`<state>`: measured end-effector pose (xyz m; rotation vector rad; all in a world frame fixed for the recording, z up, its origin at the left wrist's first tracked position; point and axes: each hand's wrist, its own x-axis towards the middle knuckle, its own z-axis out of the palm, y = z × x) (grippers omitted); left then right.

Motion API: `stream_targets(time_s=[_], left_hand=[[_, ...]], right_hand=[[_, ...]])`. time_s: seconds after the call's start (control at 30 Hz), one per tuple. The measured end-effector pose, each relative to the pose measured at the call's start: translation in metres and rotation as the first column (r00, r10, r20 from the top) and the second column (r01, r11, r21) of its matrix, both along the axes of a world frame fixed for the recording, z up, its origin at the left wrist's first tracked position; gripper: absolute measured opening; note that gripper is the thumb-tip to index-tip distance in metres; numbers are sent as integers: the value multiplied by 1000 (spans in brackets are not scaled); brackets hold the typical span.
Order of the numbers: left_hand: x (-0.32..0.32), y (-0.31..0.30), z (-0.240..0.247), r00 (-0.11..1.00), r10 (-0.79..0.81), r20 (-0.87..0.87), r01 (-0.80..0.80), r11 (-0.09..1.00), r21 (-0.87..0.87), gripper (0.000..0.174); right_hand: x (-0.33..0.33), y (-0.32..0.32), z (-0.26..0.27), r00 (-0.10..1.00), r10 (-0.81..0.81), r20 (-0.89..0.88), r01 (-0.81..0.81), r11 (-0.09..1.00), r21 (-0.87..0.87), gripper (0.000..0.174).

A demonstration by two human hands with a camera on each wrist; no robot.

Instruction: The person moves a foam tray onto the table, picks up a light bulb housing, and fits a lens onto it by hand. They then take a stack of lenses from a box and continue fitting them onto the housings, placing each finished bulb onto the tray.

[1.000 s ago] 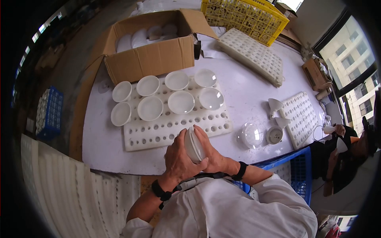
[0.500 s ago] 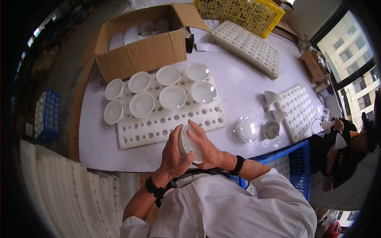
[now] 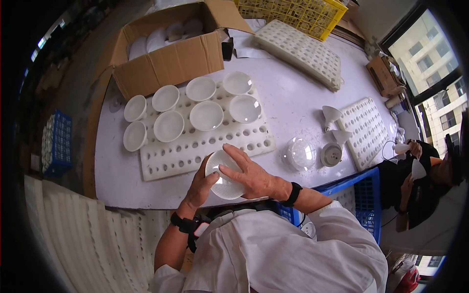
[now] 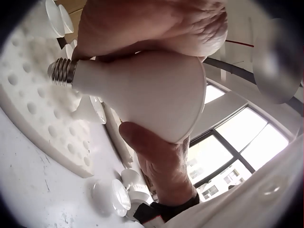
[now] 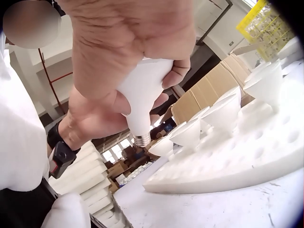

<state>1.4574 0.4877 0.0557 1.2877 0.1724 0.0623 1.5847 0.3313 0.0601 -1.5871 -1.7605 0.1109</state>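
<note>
Holding a white bulb (image 3: 225, 188) over the near edge of the tabletop (image 3: 298, 105), both hands are on it. The left hand (image 3: 199, 185) has its fingers curled round the side, while the right hand (image 3: 251, 177) wraps its fingers over the dome. The screw base points down, just beside the foam tray (image 3: 195, 152) seating eight other bulbs (image 3: 206, 115).

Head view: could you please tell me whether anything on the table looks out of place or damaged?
The eight bulbs in the foam tray sit level. To its right, a clear dome, an open bulb housing and two white cones lie loose on the table rather than in a tray. No breakage shows.
</note>
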Motion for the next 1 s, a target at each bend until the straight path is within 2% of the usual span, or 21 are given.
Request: stream_targets(time_s=[0.03, 0.07, 0.1, 0.13, 0.17, 0.2, 0.23, 0.27, 0.3, 0.43, 0.5, 0.53, 0.6, 0.63, 0.7, 0.73, 0.8, 0.83, 0.9, 0.93, 1.0], left_hand=[[-4, 7, -9, 998, -22, -67, 15, 995, -96, 57], [-7, 11, -16, 997, -27, -67, 21, 995, -93, 57], [-11, 13, -21, 994, -43, -98, 6, 938, -348, 57], [-14, 15, -27, 990, -66, -125, -19, 816, -578, 56], [-17, 17, -33, 991, -84, -109, -19, 703, -711, 55], [-18, 16, -36, 989, -93, -111, -13, 707, -707, 55], [-20, 14, -37, 992, -77, -100, -37, 585, -810, 53], [-20, 13, -39, 994, -59, -92, -56, 449, -892, 51], [-18, 12, -39, 992, -39, -123, -98, 391, -915, 51], [-14, 12, -53, 990, -47, -132, -106, 365, -925, 53], [-11, 9, -53, 986, -48, -157, -140, 253, -957, 56], [-11, 9, -54, 986, -56, -160, -140, 258, -956, 56], [-10, 10, -58, 997, -73, -27, -2, 322, -947, 55], [-11, 8, -58, 996, -83, -30, -1, 326, -945, 55], [-11, 5, -57, 986, 14, -166, -151, 486, -860, 57], [-10, 6, -55, 986, 8, -167, -150, 491, -858, 57], [-9, 8, -49, 996, 20, -84, -77, 654, -752, 66], [-8, 10, -45, 996, 17, -86, -76, 656, -751, 66], [-5, 11, -36, 994, 93, -50, -105, 861, -498, 68], [-3, 10, -29, 995, 90, -52, -104, 860, -499, 68], [0, 8, -17, 990, 138, 28, -119, 926, -359, 69]], right_hand=[[-1, 0, 1, 1000, -4, 0, 4, 1000, 3, 115], [-2, 0, 1, 996, -32, -89, 37, 998, 51, 116], [-3, 1, 4, 982, -56, -178, 74, 992, 97, 118], [-3, 0, 7, 982, -63, -179, 82, 991, 102, 118], [-3, -2, 11, 963, -91, -253, 111, 992, 66, 120], [-4, -4, 14, 938, -120, -326, 137, 990, 29, 122], [-5, -5, 17, 936, -128, -329, 147, 989, 34, 122], [-6, -7, 20, 875, -129, -467, 125, 991, -41, 121], [-7, -7, 21, 792, -138, -595, 91, 990, -108, 121], [-9, -5, 21, 837, -160, -523, 130, 987, -93, 120], [-11, -4, 22, 873, -175, -455, 146, 984, -99, 117], [-12, -4, 19, 870, -181, -458, 154, 983, -96, 117], [-12, -2, 14, 923, -186, -338, 194, 981, -9, 108], [-12, -2, 14, 920, -193, -341, 204, 979, -5, 108], [-14, -3, 20, 948, -193, -253, 197, 980, -6, 99], [-15, -5, 25, 946, -198, -255, 204, 979, -3, 99], [-17, -10, 36, 851, -154, -501, 112, 987, -114, 88], [-17, -10, 39, 850, -156, -504, 115, 987, -112, 88], [-15, -11, 42, 559, -243, -793, 48, 964, -261, 72], [-14, -11, 36, 557, -245, -793, 50, 964, -263, 72], [-12, -8, 22, 516, -175, -839, 103, 985, -142, 51]])
